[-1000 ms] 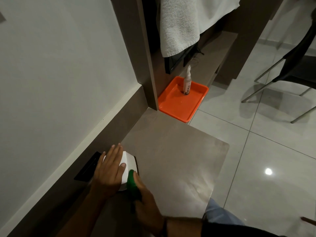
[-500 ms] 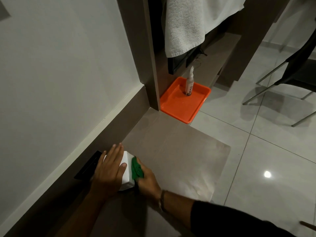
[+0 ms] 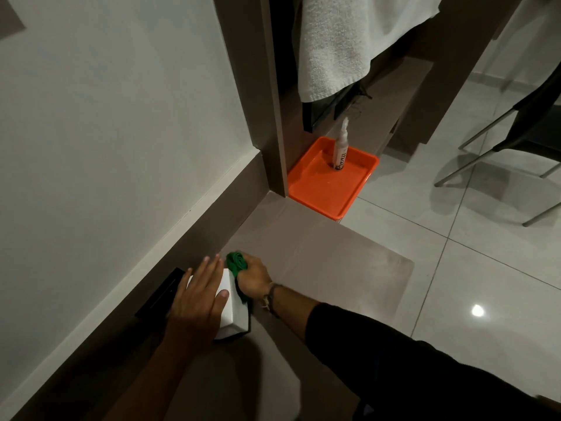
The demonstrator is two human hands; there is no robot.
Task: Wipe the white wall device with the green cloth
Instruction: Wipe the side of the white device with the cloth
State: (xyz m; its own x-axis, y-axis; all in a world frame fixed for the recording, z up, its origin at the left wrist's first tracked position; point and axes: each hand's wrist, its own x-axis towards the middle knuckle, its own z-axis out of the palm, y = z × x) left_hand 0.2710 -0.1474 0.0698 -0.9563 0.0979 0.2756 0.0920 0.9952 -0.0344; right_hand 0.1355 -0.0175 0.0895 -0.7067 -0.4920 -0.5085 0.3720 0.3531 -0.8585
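The white wall device [image 3: 231, 311] is a small box low on the brown wall panel, at the lower left of the head view. My left hand [image 3: 198, 296] lies flat on its top face, fingers spread, covering most of it. My right hand [image 3: 253, 278] is closed around the bunched green cloth [image 3: 236, 263] and presses it against the far right side of the device. A bracelet sits on my right wrist. The device's near corner and right face show below my hands.
A black wall plate [image 3: 161, 294] sits just left of the device. An orange tray [image 3: 318, 192] with a white spray bottle [image 3: 340, 147] stands farther along. A white towel [image 3: 340, 41] hangs above. A chair [image 3: 516, 132] stands on the glossy tiled floor at right.
My right hand has slid the green cloth along the device's right side toward its far end. My left hand has stayed on top of the device.
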